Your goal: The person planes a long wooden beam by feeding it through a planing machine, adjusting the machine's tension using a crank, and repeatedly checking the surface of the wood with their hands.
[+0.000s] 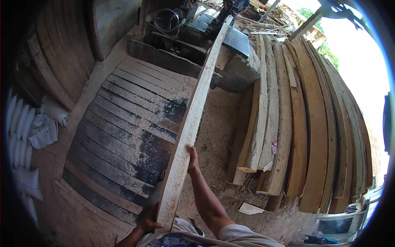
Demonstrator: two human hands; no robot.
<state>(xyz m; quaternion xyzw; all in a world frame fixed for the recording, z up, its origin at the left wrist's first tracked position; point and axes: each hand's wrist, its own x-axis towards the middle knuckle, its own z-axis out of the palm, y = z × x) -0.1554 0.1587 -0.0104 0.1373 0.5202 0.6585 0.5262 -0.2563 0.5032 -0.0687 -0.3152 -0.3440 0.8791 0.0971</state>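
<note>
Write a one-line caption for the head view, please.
Both hands, left at the near end and right higher up, hold a long pale plank that reaches toward a saw machine.

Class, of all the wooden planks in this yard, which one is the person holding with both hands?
The long pale sawdust-covered plank: left hand grips its near end, right hand its edge; the others lean stacked at right.

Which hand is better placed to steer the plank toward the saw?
Probably the right hand: it grips the plank edge further up, nearer the saw. The left hand only holds the near end.
</note>
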